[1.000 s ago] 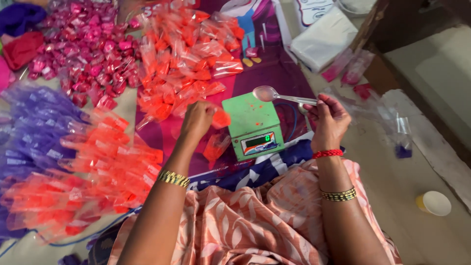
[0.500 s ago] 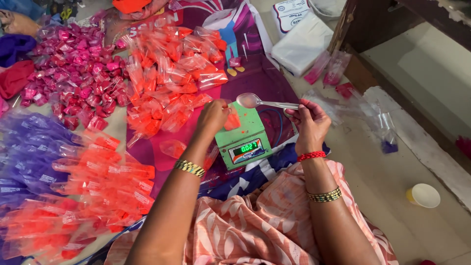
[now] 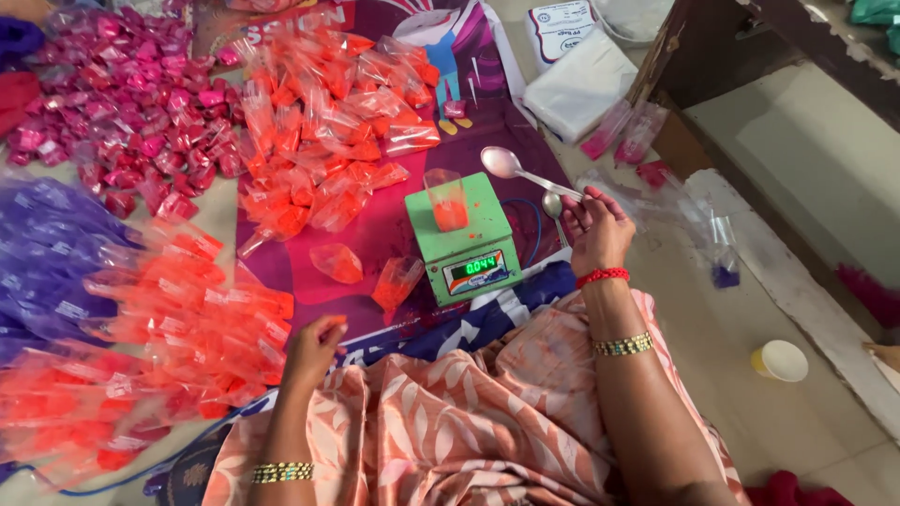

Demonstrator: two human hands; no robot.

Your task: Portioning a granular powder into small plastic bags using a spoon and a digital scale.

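Note:
A small green digital scale (image 3: 466, 246) sits on a purple printed sheet (image 3: 511, 122) in front of my lap. On its pan stands a clear little packet (image 3: 447, 201) with orange powder in the bottom. My right hand (image 3: 595, 230) is just right of the scale and grips a metal spoon (image 3: 511, 166) whose bowl hovers over the scale's far corner. My left hand (image 3: 314, 349) is low on the left, near my knee, fingers curled beside the heap of orange packets (image 3: 178, 328); I see nothing held in it.
Heaps of orange packets (image 3: 328, 122), pink packets (image 3: 122, 103) and purple packets (image 3: 42, 253) fill the left. Two loose orange packets (image 3: 337, 264) lie by the scale. A white stack (image 3: 581, 84) sits beyond, a paper cup (image 3: 780, 360) at right, a dark wooden leg (image 3: 684, 56).
My left hand has left the scale and dropped back to the left by my knee, leaving the packet of orange powder standing on the pan. The right hand still holds the spoon.

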